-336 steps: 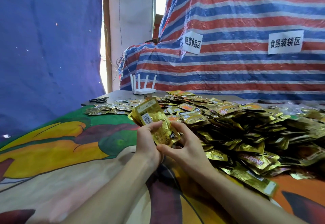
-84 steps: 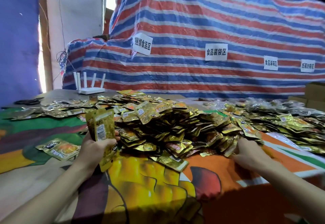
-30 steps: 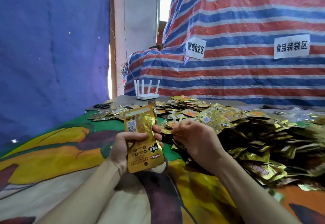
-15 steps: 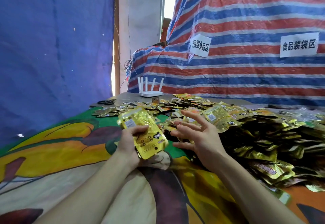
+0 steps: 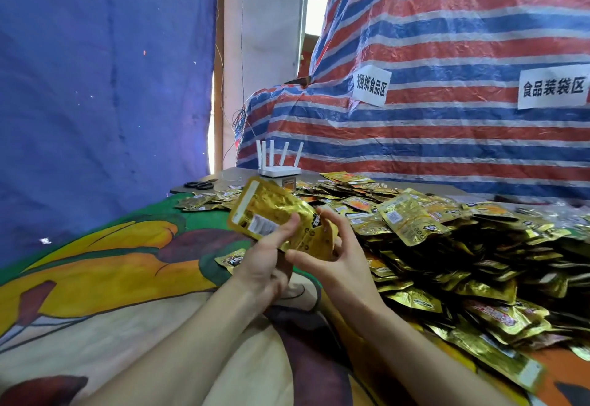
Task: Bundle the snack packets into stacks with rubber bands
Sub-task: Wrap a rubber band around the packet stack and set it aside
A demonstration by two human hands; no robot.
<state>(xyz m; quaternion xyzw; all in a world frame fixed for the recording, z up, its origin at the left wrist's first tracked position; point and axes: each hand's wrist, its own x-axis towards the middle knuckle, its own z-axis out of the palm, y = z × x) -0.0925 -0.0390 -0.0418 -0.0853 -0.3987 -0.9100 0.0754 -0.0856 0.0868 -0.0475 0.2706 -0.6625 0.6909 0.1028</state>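
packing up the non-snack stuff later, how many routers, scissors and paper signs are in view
white router: 1
black scissors: 1
paper signs: 2
total: 4
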